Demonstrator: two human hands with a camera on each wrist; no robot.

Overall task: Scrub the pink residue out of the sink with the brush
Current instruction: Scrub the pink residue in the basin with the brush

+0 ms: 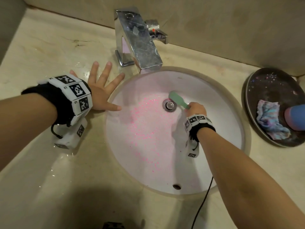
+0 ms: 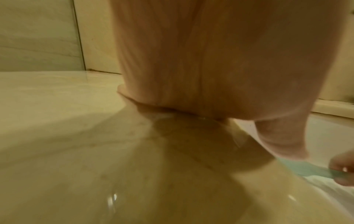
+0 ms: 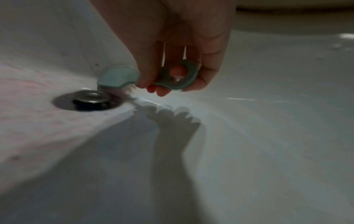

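Observation:
A round white sink (image 1: 227, 146) is sunk into the beige counter. Pink residue (image 1: 145, 123) speckles its left half and bottom. My right hand (image 1: 195, 109) grips the handle of a small green brush (image 1: 177, 98), whose head lies against the bowl just right of the metal drain (image 1: 169, 105). In the right wrist view the brush (image 3: 118, 78) has its bristles down beside the drain (image 3: 88, 100), and my fingers (image 3: 162, 91) curl round its ring handle. My left hand (image 1: 103, 90) lies flat on the counter at the sink's left rim, fingers spread.
A chrome faucet (image 1: 140, 43) stands behind the sink, its spout over the back rim. A dark tray (image 1: 252, 113) at the right holds a crumpled cloth (image 1: 270, 119) and a blue and pink object (image 1: 295, 116). A black cable (image 1: 202, 205) crosses the front rim. The counter (image 1: 49, 179) is wet.

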